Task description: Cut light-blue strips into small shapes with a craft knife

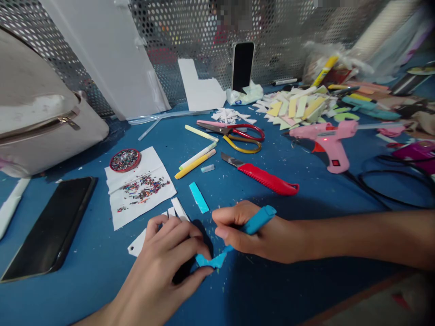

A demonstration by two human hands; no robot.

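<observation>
My left hand pinches a small bright blue piece, cut in an angular shape, against the blue table. A blue marker is gripped in my right hand, its tip end meeting the right side of that piece. Just beyond my hands lies a flat bright blue strip. White cut pieces, one with a small hole, stick out from under my left hand. Farther off rests a red-handled utility knife with its blade out.
Scissors, marker-like sticks and a pink glue gun with a lit red light lie ahead. Left are a phone, a paper with colourful bits and a bag. Paper scraps pile up behind.
</observation>
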